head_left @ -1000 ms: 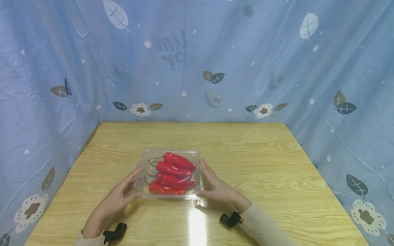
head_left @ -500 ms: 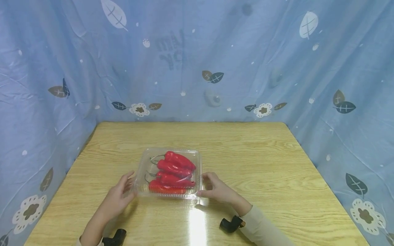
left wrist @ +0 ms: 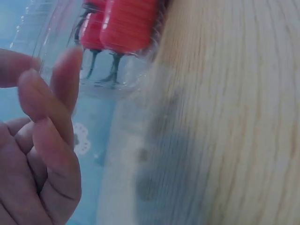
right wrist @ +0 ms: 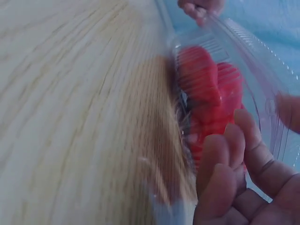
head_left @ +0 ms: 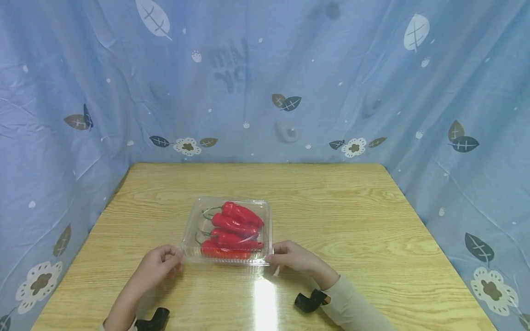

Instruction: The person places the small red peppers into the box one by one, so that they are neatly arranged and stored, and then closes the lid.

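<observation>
A clear plastic clamshell container (head_left: 223, 261) sits left of centre on the table, with several long red peppers (head_left: 236, 225) inside, their dark stems pointing left. At its front left corner my left hand (head_left: 155, 266) pinches the rim between thumb and curled fingers. My right hand (head_left: 296, 258) grips the front right corner. In the right wrist view, the right thumb (right wrist: 288, 111) lies on the rim while the other fingers bend in by the container's side. The left wrist view shows the left fingertips (left wrist: 68, 70) right at the clear plastic edge, beside the pepper stems.
The wood-grain table (head_left: 352, 216) stretches out around the container on every side. A blue patterned curtain (head_left: 248, 82) closes off the back and both sides. Light glares off the tabletop (head_left: 265, 303) near the front. Black wrist mounts (head_left: 308, 301) sit below both hands.
Both hands have drawn toward the front corners of the container. Their fingers, spread along its sides earlier, are now curled at the corners. The container has stayed in nearly the same place.
</observation>
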Tool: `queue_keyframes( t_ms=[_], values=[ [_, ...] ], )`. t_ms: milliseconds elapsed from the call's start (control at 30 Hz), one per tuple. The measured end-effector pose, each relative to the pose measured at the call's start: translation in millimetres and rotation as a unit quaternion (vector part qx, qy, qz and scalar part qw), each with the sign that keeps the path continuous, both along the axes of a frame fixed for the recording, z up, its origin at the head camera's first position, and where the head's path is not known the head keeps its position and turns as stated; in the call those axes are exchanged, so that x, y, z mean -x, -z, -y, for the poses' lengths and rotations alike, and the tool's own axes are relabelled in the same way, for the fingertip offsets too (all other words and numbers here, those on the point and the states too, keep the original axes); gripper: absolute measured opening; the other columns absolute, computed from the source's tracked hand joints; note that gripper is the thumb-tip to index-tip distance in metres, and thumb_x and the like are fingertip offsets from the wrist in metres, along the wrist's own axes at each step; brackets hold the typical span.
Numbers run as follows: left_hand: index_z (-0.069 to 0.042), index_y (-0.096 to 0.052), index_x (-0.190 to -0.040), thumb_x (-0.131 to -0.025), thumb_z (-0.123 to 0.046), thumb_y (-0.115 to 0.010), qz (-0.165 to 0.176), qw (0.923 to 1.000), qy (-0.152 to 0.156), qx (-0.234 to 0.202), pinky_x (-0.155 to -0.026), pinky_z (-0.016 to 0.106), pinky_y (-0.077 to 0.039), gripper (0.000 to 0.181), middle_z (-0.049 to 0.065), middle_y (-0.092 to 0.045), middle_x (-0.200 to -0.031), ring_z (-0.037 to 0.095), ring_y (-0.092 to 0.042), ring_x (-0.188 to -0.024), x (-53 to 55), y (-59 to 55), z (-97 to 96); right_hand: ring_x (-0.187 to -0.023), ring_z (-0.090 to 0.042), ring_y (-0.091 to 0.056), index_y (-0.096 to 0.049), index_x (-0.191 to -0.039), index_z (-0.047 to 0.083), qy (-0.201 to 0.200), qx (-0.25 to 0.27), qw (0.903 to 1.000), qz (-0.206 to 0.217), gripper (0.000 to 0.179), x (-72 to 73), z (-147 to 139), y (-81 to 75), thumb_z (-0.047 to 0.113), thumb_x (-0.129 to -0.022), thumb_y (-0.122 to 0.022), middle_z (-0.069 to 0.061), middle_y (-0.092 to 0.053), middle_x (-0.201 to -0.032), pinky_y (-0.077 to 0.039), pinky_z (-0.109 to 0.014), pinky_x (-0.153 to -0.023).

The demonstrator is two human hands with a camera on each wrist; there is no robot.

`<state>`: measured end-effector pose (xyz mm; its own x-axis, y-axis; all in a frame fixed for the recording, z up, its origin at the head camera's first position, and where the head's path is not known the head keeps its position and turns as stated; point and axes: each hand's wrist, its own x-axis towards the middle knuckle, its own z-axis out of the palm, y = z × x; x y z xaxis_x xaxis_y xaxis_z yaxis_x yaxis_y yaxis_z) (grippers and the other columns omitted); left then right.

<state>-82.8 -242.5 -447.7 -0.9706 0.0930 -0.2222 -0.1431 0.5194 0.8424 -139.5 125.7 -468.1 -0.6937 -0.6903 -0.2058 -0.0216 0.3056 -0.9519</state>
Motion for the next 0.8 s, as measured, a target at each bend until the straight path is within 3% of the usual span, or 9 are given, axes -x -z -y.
queue_keyframes(
  t_ms=[133, 233, 467, 800],
  values=[
    [0.007, -0.056, -0.086, -0.098, -0.018, -0.048, 0.023, 0.9968, 0.042, -0.064, -0.051, 0.025, -0.049, 0.029, 0.008, -0.065, -0.072, 0.009, -0.051, -0.053, 2.0, 2.0, 4.4, -0.071, -0.012, -0.059, -0.064, -0.097, -0.010, 0.013, 0.004, 0.9998, 0.017, 0.034, -1.4, 0.2, 1.7, 0.023, -0.093, -0.055, -0.003, -0.062, -0.077, -0.051, -0.023, -0.062],
    [0.008, -0.056, -0.087, -0.099, -0.017, -0.046, 0.036, 0.9939, 0.053, -0.090, -0.050, 0.024, -0.048, 0.029, 0.005, -0.064, -0.070, 0.007, -0.050, -0.052, 2.7, 3.3, 6.6, -0.070, -0.010, -0.059, -0.061, -0.096, -0.014, 0.020, 0.019, 0.9991, 0.034, 0.034, -2.1, 1.3, 3.6, 0.020, -0.092, -0.056, 0.003, -0.061, -0.075, -0.049, -0.022, -0.062],
    [0.008, -0.056, -0.086, -0.097, -0.014, -0.046, 0.038, 0.9941, 0.051, -0.087, -0.050, 0.022, -0.047, 0.026, -0.001, -0.063, -0.065, 0.006, -0.049, -0.052, 2.2, 3.3, 5.0, -0.066, -0.009, -0.058, -0.057, -0.096, -0.020, 0.023, 0.051, 0.9975, 0.043, 0.034, -3.4, 2.7, 5.0, 0.014, -0.091, -0.057, 0.004, -0.060, -0.072, -0.049, -0.020, -0.059],
    [0.007, -0.055, -0.084, -0.096, -0.014, -0.047, 0.034, 0.9951, 0.040, -0.084, -0.050, 0.023, -0.047, 0.026, 0.002, -0.064, -0.066, 0.007, -0.050, -0.052, 1.1, 2.6, 2.6, -0.067, -0.008, -0.057, -0.056, -0.093, -0.020, 0.032, 0.044, 0.9975, 0.045, 0.036, -3.0, 1.6, 6.5, 0.017, -0.092, -0.057, 0.005, -0.062, -0.071, -0.050, -0.021, -0.061]
  ],
)
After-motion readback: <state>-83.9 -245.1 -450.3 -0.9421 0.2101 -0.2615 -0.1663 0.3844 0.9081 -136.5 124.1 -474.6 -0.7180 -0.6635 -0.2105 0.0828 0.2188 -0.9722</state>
